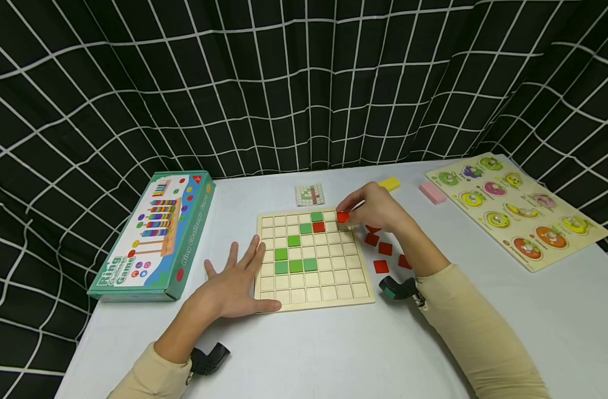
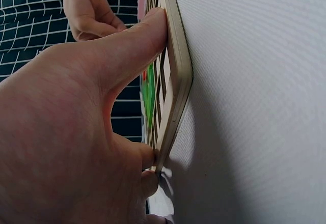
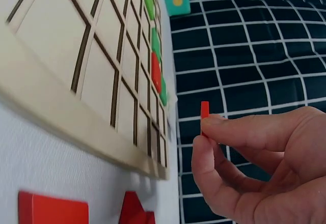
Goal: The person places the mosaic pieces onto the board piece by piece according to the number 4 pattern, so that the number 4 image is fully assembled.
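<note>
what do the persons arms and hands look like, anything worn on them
Both hands, the left hand and the right hand, are bare: no gloves, and no rings that show. Each arm wears a long beige sleeve that ends at the wrist. A small black camera unit sits under the left wrist, and a similar black and dark green one is strapped under the right wrist.

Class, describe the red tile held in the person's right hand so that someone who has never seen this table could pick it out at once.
Start at the wooden grid board in the middle of the white table. At its far right corner the right hand pinches one red tile between thumb and fingertips. Unlike the red tile seated in the grid and the loose red tiles lying on the table beside the board, it is held up in the air.
</note>
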`<move>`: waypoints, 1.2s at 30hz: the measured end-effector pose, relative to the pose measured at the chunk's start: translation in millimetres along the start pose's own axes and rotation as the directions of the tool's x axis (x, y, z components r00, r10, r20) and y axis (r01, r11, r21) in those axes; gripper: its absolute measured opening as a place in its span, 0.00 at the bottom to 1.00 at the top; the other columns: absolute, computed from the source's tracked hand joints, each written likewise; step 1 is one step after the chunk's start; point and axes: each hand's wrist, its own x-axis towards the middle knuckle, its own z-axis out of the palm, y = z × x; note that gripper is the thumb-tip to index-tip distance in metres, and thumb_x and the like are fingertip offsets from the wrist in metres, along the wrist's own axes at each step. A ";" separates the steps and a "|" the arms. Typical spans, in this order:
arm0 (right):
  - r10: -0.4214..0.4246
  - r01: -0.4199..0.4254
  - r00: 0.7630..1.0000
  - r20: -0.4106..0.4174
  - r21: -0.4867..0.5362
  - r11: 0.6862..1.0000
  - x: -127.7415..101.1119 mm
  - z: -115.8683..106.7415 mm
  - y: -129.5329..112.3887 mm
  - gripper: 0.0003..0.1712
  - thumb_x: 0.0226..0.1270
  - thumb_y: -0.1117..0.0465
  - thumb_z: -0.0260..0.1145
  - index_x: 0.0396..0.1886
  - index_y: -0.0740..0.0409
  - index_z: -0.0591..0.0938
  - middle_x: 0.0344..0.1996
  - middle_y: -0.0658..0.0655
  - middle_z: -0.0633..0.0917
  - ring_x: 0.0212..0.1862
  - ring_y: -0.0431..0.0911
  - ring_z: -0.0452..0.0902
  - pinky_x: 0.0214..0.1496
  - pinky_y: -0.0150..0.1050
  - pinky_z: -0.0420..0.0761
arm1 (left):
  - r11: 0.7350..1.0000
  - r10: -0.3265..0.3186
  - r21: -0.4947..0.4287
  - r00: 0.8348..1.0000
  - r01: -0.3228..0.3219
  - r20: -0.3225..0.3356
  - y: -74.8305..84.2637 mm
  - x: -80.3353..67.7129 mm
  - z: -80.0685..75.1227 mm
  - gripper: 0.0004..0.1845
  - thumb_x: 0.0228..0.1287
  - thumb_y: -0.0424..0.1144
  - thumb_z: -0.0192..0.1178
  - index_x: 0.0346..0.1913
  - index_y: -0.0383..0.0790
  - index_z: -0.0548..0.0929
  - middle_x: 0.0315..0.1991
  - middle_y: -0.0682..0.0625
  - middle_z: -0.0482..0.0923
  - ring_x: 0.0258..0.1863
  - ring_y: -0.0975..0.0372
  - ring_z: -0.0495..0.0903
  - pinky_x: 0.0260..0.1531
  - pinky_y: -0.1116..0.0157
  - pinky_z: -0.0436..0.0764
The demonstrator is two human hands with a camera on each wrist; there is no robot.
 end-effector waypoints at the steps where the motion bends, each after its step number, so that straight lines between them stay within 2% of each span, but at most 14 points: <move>1: -0.003 0.003 1.000 -0.001 -0.001 1.000 0.6 1.1 -1.1 0.15 0.60 0.70 0.73 0.48 0.57 0.92 0.52 0.62 0.87 0.51 0.54 0.74 0.36 0.39 0.78 | 1.000 0.001 -0.001 1.000 -0.001 0.001 0.0 -0.2 0.0 0.69 0.54 0.76 0.66 0.86 0.44 0.41 0.87 0.50 0.30 0.84 0.36 0.33 0.58 0.14 0.39; 8: -0.009 0.009 1.000 0.011 0.003 1.000 3.3 10.3 -8.8 0.16 0.59 0.71 0.73 0.47 0.57 0.92 0.51 0.61 0.88 0.53 0.54 0.74 0.44 0.40 0.78 | 1.000 0.003 -0.005 1.000 -0.003 0.004 0.3 -1.1 -1.5 0.69 0.54 0.76 0.66 0.86 0.43 0.42 0.87 0.49 0.31 0.83 0.36 0.34 0.58 0.13 0.40; 14: 0.008 -0.009 0.999 0.032 0.014 1.000 3.3 18.6 -13.7 0.16 0.57 0.71 0.74 0.45 0.55 0.93 0.51 0.58 0.86 0.48 0.52 0.75 0.39 0.39 0.77 | 1.000 0.006 0.000 1.000 -0.006 0.003 -0.5 -0.5 -1.5 0.69 0.54 0.77 0.65 0.86 0.43 0.42 0.87 0.50 0.31 0.83 0.36 0.34 0.58 0.13 0.40; 17: 0.007 -0.007 0.999 0.032 0.010 1.000 3.3 21.4 -15.1 0.15 0.57 0.71 0.75 0.44 0.54 0.93 0.49 0.58 0.86 0.49 0.52 0.76 0.39 0.39 0.79 | 1.000 0.007 0.001 1.000 -0.007 0.003 -0.9 0.1 -1.2 0.69 0.54 0.77 0.65 0.86 0.43 0.42 0.87 0.50 0.31 0.83 0.36 0.34 0.58 0.13 0.39; 21: -0.004 0.004 0.999 0.043 0.006 1.000 4.2 23.8 -16.9 0.15 0.57 0.71 0.76 0.43 0.55 0.93 0.47 0.60 0.87 0.50 0.52 0.76 0.40 0.39 0.80 | 1.000 0.006 0.005 1.000 -0.006 0.002 -1.0 0.4 -1.1 0.69 0.54 0.77 0.65 0.86 0.43 0.42 0.87 0.50 0.31 0.83 0.36 0.35 0.58 0.13 0.40; 27: 0.021 -0.024 0.996 0.082 0.035 0.999 4.8 27.3 -19.8 0.16 0.53 0.74 0.76 0.43 0.59 0.92 0.43 0.60 0.87 0.44 0.51 0.79 0.39 0.38 0.82 | 1.000 0.007 0.001 1.000 -0.007 0.000 -0.9 0.5 -1.7 0.69 0.54 0.77 0.65 0.86 0.43 0.42 0.87 0.50 0.31 0.83 0.36 0.34 0.58 0.13 0.39; 36: 0.012 -0.015 0.992 0.123 0.022 1.000 5.8 36.3 -20.4 0.16 0.52 0.75 0.76 0.40 0.57 0.93 0.38 0.57 0.85 0.43 0.49 0.77 0.38 0.36 0.77 | 1.000 0.007 -0.006 1.000 -0.007 -0.004 -0.8 0.1 -0.7 0.69 0.54 0.77 0.65 0.86 0.43 0.42 0.87 0.50 0.31 0.83 0.35 0.35 0.57 0.13 0.39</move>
